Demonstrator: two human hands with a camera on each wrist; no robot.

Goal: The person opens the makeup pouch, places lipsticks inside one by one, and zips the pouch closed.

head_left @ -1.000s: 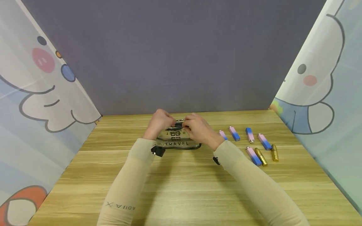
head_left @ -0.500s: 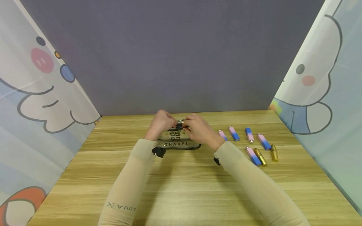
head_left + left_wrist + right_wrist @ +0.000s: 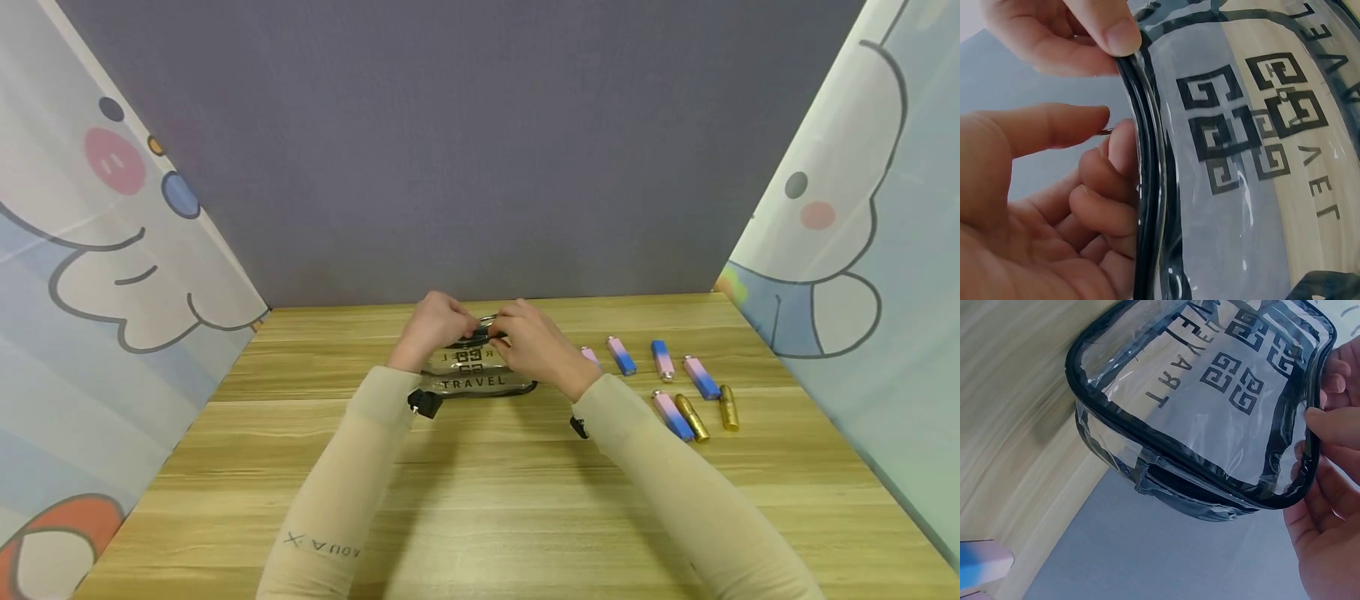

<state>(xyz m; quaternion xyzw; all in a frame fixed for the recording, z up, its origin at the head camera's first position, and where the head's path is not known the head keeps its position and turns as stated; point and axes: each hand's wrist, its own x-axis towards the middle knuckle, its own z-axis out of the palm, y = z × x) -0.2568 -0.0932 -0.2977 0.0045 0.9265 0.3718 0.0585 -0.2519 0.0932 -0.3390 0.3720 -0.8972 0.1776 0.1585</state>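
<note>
A clear plastic travel pouch [image 3: 474,383] with black trim and "TRAVEL" lettering stands upright at the table's back middle. At its top left, my left hand [image 3: 437,323] pinches a small metal zipper pull [image 3: 1105,132] between thumb and forefinger; little of the pull shows. My right hand [image 3: 531,340] grips the pouch's top edge at the right, thumb on the near face. The right wrist view shows the black zipper [image 3: 1179,482] along the pouch's side. Through the clear plastic nothing is seen inside the pouch.
To the right lie several pink-and-blue lipstick tubes [image 3: 701,377] and two gold lipstick tubes [image 3: 729,407]. One pink-and-blue tube [image 3: 590,357] is partly hidden behind the right wrist. A grey panel [image 3: 480,150] rises behind the wooden table [image 3: 480,500]; printed curtains [image 3: 832,208] flank it.
Both hands and the pouch have shifted slightly to the right, with the left hand moving a little closer to the right one. The lipstick tubes have stayed in place.
</note>
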